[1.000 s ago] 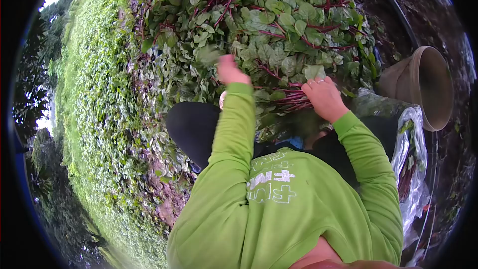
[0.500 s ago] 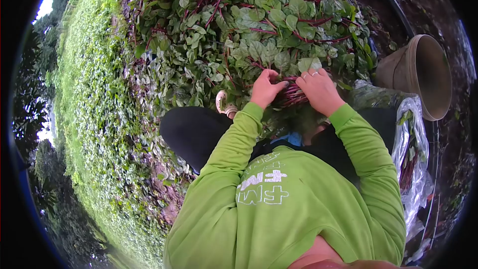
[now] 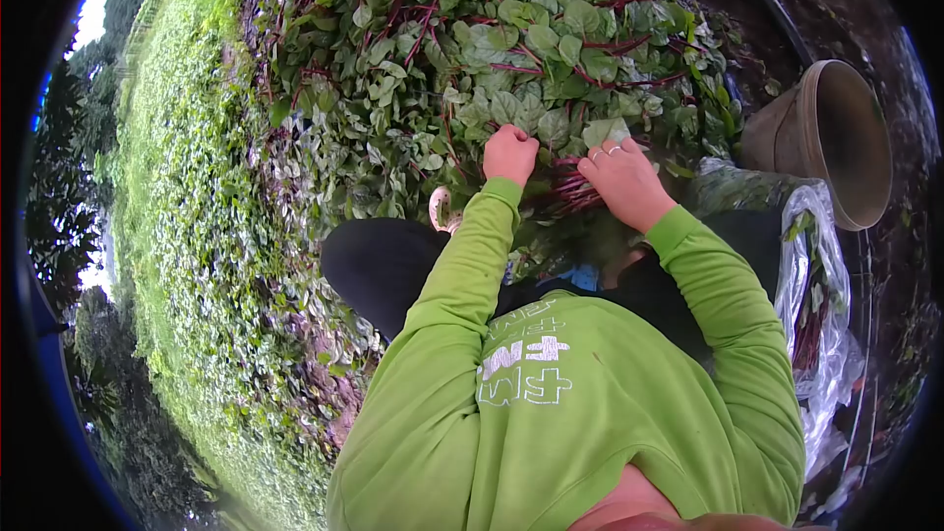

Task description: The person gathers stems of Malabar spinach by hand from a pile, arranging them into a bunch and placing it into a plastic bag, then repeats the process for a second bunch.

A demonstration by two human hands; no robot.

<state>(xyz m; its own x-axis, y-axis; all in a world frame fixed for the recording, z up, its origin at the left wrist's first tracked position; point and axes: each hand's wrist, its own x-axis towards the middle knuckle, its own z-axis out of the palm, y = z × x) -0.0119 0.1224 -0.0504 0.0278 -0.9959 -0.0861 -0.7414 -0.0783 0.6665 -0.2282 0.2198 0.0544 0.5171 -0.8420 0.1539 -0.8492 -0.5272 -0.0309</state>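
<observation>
Right fingers (image 3: 614, 149) curled over purple stems (image 3: 573, 189), left fingers (image 3: 507, 141) bunched, hold unclear, bucket (image 3: 775, 135) beside plastic bag (image 3: 832, 280)

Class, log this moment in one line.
left hand: curled near stems, contents unclear | right hand: gripping stems | bucket: right of hands | bag: beside bucket

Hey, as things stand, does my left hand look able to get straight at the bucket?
Probably not straight: your right hand, on the red stems, sits between your left hand and the bucket. Going over or around might work.
</observation>
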